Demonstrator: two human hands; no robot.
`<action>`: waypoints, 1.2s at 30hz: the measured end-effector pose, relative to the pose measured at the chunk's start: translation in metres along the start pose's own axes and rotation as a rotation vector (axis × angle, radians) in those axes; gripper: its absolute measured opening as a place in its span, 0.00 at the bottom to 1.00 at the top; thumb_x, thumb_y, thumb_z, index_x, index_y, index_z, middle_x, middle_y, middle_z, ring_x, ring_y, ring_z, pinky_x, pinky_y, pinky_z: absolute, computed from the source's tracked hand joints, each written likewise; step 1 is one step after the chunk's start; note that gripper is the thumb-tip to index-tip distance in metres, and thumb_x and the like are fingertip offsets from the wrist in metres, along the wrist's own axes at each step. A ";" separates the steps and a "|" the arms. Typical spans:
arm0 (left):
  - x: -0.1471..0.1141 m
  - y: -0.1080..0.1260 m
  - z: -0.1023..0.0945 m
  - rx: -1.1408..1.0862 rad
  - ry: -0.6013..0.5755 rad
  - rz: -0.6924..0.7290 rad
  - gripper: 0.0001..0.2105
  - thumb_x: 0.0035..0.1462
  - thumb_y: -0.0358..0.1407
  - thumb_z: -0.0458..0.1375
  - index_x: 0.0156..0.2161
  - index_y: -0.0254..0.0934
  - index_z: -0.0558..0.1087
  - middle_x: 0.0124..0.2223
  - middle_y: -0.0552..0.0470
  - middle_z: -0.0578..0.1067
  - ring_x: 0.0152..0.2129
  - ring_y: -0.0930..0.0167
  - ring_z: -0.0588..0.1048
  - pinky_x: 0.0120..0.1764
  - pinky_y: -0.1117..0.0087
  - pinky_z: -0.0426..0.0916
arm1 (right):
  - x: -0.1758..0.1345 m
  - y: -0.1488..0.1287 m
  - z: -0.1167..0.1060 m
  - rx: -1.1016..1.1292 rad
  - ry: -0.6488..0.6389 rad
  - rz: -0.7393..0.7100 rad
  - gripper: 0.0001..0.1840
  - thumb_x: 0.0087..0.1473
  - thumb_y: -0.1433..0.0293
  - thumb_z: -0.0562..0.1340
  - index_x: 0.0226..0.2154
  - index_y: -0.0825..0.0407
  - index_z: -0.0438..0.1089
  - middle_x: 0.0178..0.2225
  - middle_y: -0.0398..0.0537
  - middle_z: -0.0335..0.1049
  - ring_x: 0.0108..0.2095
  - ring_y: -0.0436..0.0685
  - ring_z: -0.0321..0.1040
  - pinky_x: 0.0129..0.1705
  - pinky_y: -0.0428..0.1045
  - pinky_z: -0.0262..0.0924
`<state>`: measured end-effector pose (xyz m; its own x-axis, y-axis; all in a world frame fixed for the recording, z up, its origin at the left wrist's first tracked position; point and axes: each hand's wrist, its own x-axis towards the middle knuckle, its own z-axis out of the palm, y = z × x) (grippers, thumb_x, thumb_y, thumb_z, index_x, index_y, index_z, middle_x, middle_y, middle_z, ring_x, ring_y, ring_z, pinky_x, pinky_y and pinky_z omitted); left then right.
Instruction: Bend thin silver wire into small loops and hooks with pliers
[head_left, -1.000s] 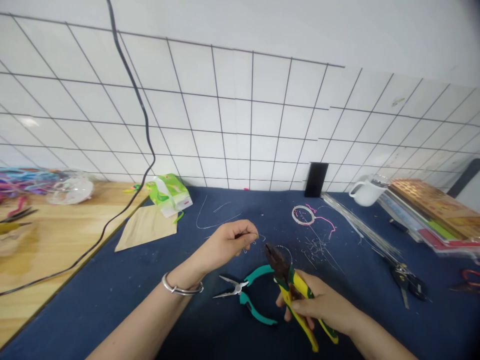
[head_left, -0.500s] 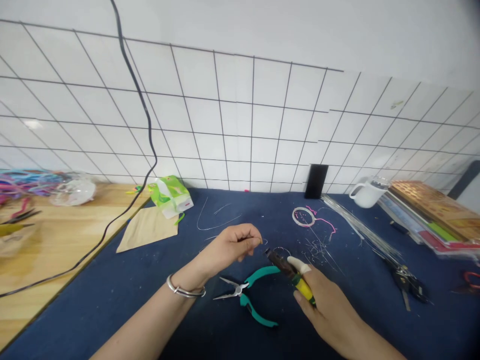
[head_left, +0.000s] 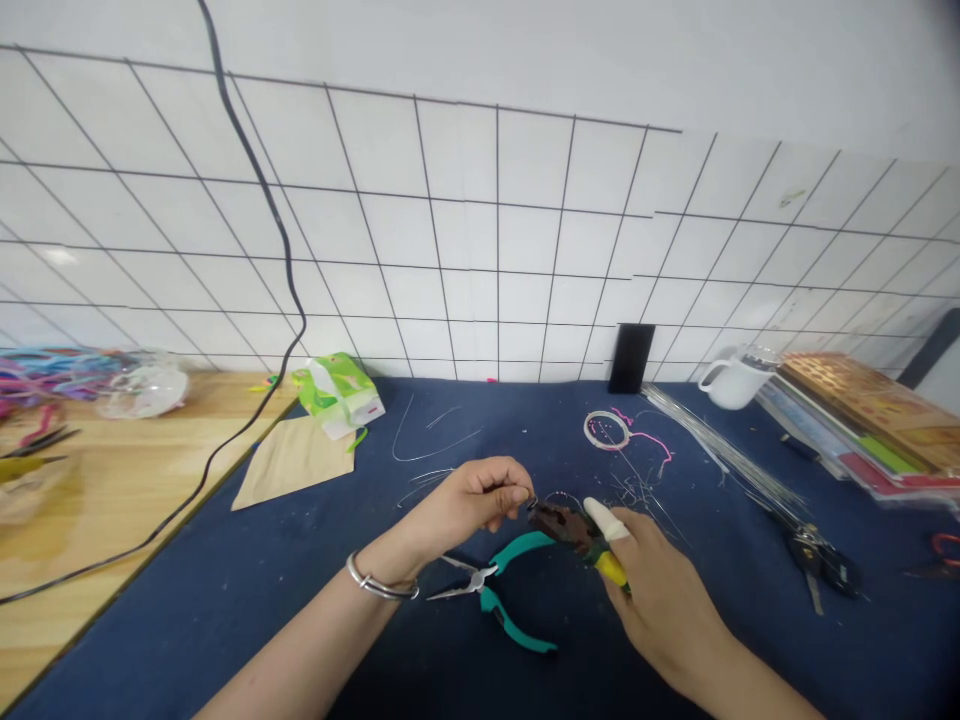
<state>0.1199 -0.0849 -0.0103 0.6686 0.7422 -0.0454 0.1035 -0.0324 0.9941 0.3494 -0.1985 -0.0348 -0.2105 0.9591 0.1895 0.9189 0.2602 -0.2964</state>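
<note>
My left hand [head_left: 480, 500], with a silver bangle at the wrist, is closed in a pinch on a short thin wire [head_left: 532, 503], mostly hidden by the fingers. My right hand [head_left: 652, 590] is wrapped round dark-jawed pliers [head_left: 566, 528] with yellow and green handles. A white cover sits on one of its fingers. The jaw tips are right at the left fingertips, by the wire. Below, teal-handled long-nose pliers [head_left: 480, 580] lie spread on the dark blue cloth [head_left: 300, 610]. Behind the held pliers, a wire loop [head_left: 561, 496] is partly visible.
A white ring with pink cord [head_left: 606, 431] and scattered wire bits lie at centre right. Farther right are a long wire bundle [head_left: 705, 440], black-handled cutters [head_left: 814, 565], a white mug [head_left: 735, 385] and stacked books [head_left: 862, 420]. A green packet [head_left: 337, 390] and beige sheet [head_left: 292, 460] lie left.
The held pliers have turned flatter and moved up to the left fingertips. My left hand has shifted slightly right. The view has shifted a little; the teal-handled pliers lie as before.
</note>
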 end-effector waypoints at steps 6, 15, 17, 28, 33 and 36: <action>0.000 0.000 0.001 0.006 -0.019 0.005 0.08 0.56 0.38 0.53 0.33 0.33 0.69 0.24 0.56 0.65 0.19 0.78 0.63 0.24 0.76 0.59 | 0.001 0.000 0.000 -0.016 -0.031 0.018 0.26 0.49 0.75 0.53 0.53 0.49 0.55 0.46 0.55 0.59 0.43 0.63 0.62 0.40 0.59 0.64; -0.002 0.004 0.001 0.121 0.011 0.039 0.09 0.57 0.38 0.52 0.33 0.34 0.69 0.27 0.55 0.66 0.21 0.77 0.63 0.25 0.76 0.61 | 0.001 -0.001 -0.003 -0.021 -0.042 0.007 0.24 0.51 0.74 0.52 0.52 0.49 0.55 0.43 0.54 0.62 0.39 0.62 0.64 0.36 0.58 0.63; -0.002 0.004 0.001 0.148 0.008 0.041 0.08 0.57 0.38 0.51 0.33 0.35 0.69 0.27 0.55 0.66 0.21 0.77 0.63 0.25 0.76 0.61 | 0.001 -0.001 -0.003 -0.037 -0.032 0.004 0.23 0.51 0.74 0.52 0.51 0.50 0.55 0.43 0.55 0.62 0.39 0.62 0.64 0.36 0.58 0.63; -0.004 0.009 0.004 0.270 -0.084 0.149 0.11 0.59 0.32 0.47 0.38 0.37 0.71 0.30 0.54 0.68 0.22 0.77 0.63 0.24 0.76 0.60 | 0.003 0.001 -0.006 -0.048 -0.020 -0.034 0.27 0.52 0.74 0.52 0.55 0.52 0.50 0.44 0.55 0.63 0.42 0.62 0.64 0.39 0.57 0.63; -0.006 0.015 0.003 0.427 -0.034 0.173 0.10 0.58 0.30 0.47 0.36 0.37 0.71 0.27 0.55 0.67 0.23 0.76 0.64 0.26 0.75 0.59 | 0.002 0.006 -0.001 -0.159 0.038 -0.036 0.24 0.51 0.74 0.53 0.52 0.56 0.55 0.43 0.59 0.64 0.42 0.64 0.63 0.39 0.59 0.63; -0.007 0.017 0.003 0.519 -0.023 0.179 0.09 0.58 0.30 0.47 0.35 0.37 0.71 0.26 0.56 0.68 0.23 0.76 0.64 0.27 0.75 0.58 | 0.003 0.008 0.002 -0.240 0.091 -0.055 0.24 0.48 0.77 0.53 0.51 0.59 0.56 0.42 0.60 0.64 0.42 0.65 0.63 0.39 0.58 0.63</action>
<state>0.1188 -0.0928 0.0064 0.7245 0.6801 0.1120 0.3322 -0.4868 0.8079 0.3553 -0.1930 -0.0379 -0.2413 0.9274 0.2857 0.9621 0.2672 -0.0549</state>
